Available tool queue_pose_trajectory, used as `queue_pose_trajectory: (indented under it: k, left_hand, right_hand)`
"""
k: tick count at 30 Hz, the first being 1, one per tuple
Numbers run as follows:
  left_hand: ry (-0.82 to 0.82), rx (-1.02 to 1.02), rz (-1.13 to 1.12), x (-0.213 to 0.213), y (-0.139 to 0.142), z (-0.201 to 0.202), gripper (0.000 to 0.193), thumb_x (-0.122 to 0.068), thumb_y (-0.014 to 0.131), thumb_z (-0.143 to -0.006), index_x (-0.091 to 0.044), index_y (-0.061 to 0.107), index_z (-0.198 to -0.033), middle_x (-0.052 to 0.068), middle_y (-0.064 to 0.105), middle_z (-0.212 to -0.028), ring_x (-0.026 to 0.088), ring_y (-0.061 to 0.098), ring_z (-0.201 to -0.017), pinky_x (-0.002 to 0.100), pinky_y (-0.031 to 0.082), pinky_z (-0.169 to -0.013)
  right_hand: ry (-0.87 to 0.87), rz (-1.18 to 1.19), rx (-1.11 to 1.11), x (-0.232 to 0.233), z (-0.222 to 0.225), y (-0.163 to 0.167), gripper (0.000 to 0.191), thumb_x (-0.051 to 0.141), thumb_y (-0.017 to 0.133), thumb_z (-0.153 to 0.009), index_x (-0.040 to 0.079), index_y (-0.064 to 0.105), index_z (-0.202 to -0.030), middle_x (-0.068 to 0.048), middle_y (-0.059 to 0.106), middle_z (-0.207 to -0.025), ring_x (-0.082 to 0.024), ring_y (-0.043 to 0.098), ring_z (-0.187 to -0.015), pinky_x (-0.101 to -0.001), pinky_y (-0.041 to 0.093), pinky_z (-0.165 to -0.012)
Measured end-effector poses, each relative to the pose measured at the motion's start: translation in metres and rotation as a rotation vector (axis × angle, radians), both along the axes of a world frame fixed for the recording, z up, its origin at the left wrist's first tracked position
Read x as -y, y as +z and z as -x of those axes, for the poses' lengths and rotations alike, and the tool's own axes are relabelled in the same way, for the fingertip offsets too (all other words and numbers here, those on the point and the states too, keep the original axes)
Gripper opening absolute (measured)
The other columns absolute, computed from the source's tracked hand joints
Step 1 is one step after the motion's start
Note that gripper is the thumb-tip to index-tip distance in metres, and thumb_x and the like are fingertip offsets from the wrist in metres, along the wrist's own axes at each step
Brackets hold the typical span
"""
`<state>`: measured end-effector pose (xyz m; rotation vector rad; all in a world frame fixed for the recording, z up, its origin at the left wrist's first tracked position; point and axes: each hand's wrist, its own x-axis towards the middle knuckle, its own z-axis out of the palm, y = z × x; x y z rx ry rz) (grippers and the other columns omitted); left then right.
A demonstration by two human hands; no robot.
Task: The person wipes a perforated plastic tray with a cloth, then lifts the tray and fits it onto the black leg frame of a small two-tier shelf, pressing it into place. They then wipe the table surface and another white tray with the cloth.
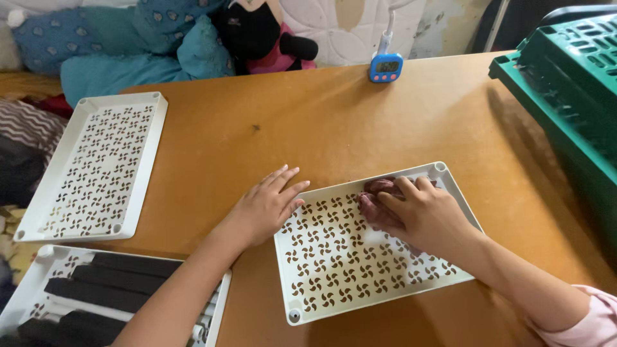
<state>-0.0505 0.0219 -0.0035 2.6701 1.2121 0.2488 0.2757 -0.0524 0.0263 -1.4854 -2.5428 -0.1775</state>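
Nearest me, my right hand (429,215) pressed closed on a maroon cloth (378,200) in the white tray (334,283); just beside, left hand (267,205) lay open, steadying the rim. Placing seemed underway.

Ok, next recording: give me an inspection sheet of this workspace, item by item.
Surface: brown wooden table, worn.
Job's things: white perforated tray; maroon cloth piece lying on it.
Clutter: second white tray, bare; third tray holding black rolled pieces; blue timer; green crate.
Hands: left hand flat on the tray's edge; right hand pressing on the cloth.
Cables: nothing seen.
Surroundings: stuffed toys and bedding behind the table.
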Motion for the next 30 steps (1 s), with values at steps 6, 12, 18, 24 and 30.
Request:
queue_pose_trajectory:
  k: [6, 12, 18, 24, 30]
  left_hand:
    - [0.003, -0.001, 0.031, -0.002, 0.003, 0.0, 0.05, -0.044, 0.041, -0.105, -0.017, 0.053, -0.146, 0.013, 0.04, -0.158, 0.033, 0.033, -0.148, 0.048, 0.031, -0.116]
    - [0.017, 0.01, 0.074, 0.002, 0.004, 0.0, 0.05, -0.044, 0.041, -0.104, -0.018, 0.053, -0.146, 0.012, 0.04, -0.159, 0.032, 0.032, -0.149, 0.047, 0.032, -0.117]
    - [0.052, -0.012, 0.176, 0.005, 0.011, -0.001, 0.05, -0.043, 0.041, -0.104, -0.02, 0.051, -0.147, 0.009, 0.036, -0.16, 0.03, 0.028, -0.15, 0.051, 0.03, -0.115]
    - [0.053, -0.002, 0.194, 0.004, 0.009, -0.005, 0.049, -0.045, 0.042, -0.102, -0.023, 0.053, -0.145, 0.009, 0.035, -0.161, 0.03, 0.023, -0.152, 0.049, 0.03, -0.117]
    - [-0.027, -0.023, -0.061, 0.001, 0.007, -0.003, 0.045, -0.044, 0.043, -0.102, -0.024, 0.058, -0.14, 0.013, 0.024, -0.166, 0.039, 0.004, -0.156, 0.056, 0.018, -0.119]
  right_hand:
    - [0.043, -0.052, 0.041, 0.001, 0.001, 0.004, 0.042, 0.043, 0.071, -0.081, 0.02, 0.074, -0.116, -0.011, 0.064, -0.113, -0.036, 0.064, -0.091, -0.0446, 0.056, -0.068]
    - [0.035, -0.056, -0.042, 0.001, 0.002, 0.003, 0.041, 0.045, 0.072, -0.078, 0.015, 0.074, -0.107, -0.013, 0.064, -0.113, -0.034, 0.064, -0.09, -0.0446, 0.056, -0.069]
    - [0.064, -0.063, -0.059, -0.004, 0.0, 0.003, 0.04, 0.043, 0.072, -0.079, 0.014, 0.074, -0.107, -0.014, 0.064, -0.112, -0.033, 0.063, -0.088, -0.0432, 0.056, -0.069]
    - [0.099, 0.013, -0.022, -0.007, -0.009, 0.0, 0.049, 0.041, 0.073, -0.074, 0.015, 0.073, -0.116, -0.012, 0.064, -0.115, -0.032, 0.062, -0.096, -0.0418, 0.057, -0.072]
    - [0.249, 0.06, -0.002, -0.023, -0.025, -0.001, 0.043, 0.035, 0.065, -0.083, 0.021, 0.072, -0.123, -0.002, 0.065, -0.127, -0.032, 0.056, -0.117, -0.0417, 0.055, -0.082]
